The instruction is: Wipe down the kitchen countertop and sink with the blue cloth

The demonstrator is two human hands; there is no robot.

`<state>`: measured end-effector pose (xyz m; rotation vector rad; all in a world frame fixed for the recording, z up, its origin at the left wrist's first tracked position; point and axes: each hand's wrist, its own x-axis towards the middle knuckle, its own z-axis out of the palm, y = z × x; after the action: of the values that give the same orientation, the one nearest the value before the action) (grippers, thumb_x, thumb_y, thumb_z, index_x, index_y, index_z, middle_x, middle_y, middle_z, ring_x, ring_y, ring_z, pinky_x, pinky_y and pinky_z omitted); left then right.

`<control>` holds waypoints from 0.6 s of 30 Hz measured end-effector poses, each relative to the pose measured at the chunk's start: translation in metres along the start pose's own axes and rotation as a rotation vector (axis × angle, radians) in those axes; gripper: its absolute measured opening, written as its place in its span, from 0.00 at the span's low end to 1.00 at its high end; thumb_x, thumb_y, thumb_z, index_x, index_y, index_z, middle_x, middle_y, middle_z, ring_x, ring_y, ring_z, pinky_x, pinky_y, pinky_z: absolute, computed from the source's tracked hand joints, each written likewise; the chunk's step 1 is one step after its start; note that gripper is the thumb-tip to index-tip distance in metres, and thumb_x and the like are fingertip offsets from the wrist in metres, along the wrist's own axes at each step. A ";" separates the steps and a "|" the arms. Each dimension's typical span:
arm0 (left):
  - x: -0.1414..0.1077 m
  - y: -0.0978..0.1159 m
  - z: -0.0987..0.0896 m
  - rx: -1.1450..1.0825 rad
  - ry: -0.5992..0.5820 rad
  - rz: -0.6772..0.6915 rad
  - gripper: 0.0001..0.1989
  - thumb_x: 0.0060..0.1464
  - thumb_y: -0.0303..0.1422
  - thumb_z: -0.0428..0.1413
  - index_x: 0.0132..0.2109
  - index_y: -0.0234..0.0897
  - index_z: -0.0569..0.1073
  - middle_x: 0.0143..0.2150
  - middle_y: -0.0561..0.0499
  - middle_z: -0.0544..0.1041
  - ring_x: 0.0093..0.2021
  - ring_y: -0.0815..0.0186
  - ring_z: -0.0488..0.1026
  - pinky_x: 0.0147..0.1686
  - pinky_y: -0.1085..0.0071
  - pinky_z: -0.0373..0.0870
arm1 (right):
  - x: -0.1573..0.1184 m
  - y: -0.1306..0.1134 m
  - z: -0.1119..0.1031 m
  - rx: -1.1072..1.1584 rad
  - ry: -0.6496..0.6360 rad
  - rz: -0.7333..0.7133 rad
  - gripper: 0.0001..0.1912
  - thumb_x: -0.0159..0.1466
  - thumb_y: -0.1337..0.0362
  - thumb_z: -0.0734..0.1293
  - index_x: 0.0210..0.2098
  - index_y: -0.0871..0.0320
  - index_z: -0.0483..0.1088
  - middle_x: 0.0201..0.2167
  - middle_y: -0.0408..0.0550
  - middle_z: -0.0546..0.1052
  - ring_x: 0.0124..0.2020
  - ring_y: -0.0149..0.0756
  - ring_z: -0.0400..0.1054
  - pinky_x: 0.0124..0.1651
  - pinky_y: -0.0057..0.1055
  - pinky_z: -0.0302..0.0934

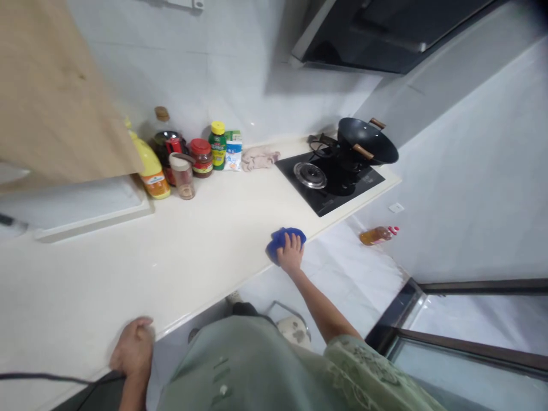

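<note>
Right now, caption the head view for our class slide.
Right hand on a blue cloth near the pale counter's front edge.

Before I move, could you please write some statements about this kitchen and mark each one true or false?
1. The right hand is on the blue cloth. True.
2. The wok is over the left burner. False: it is at the right side of the hob, and the left burner is uncovered.
3. The green bottle has a yellow cap. True.
4. The red-lidded jar is on the floor. False: it is on the counter, next to the green bottle.
5. The amber bottle is on the counter. False: it is on the floor, near the wall.
</note>
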<state>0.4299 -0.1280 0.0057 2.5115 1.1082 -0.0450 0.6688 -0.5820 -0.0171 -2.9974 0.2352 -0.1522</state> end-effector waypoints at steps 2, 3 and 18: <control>-0.014 0.006 -0.001 0.002 0.066 -0.010 0.17 0.58 0.28 0.47 0.41 0.40 0.82 0.40 0.47 0.81 0.31 0.62 0.70 0.27 0.68 0.57 | -0.029 -0.035 0.005 -0.006 0.013 -0.053 0.35 0.69 0.58 0.56 0.73 0.62 0.56 0.74 0.61 0.55 0.76 0.57 0.41 0.73 0.59 0.40; -0.018 0.009 -0.003 -0.012 0.072 0.012 0.17 0.59 0.27 0.48 0.40 0.40 0.82 0.41 0.48 0.81 0.31 0.63 0.70 0.27 0.69 0.56 | -0.042 -0.053 0.006 -0.011 0.016 -0.079 0.35 0.69 0.57 0.56 0.73 0.63 0.56 0.74 0.62 0.55 0.76 0.59 0.41 0.73 0.61 0.40; -0.017 -0.079 -0.057 -0.168 0.236 -0.254 0.16 0.61 0.29 0.49 0.39 0.42 0.83 0.41 0.48 0.82 0.33 0.62 0.70 0.32 0.68 0.56 | -0.179 -0.301 0.000 0.231 -0.284 -1.181 0.40 0.66 0.56 0.65 0.74 0.59 0.54 0.76 0.61 0.50 0.77 0.60 0.36 0.74 0.61 0.32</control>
<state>0.3540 -0.0708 0.0346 2.2567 1.4560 0.2702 0.5378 -0.2580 0.0089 -2.4575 -1.4440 0.1344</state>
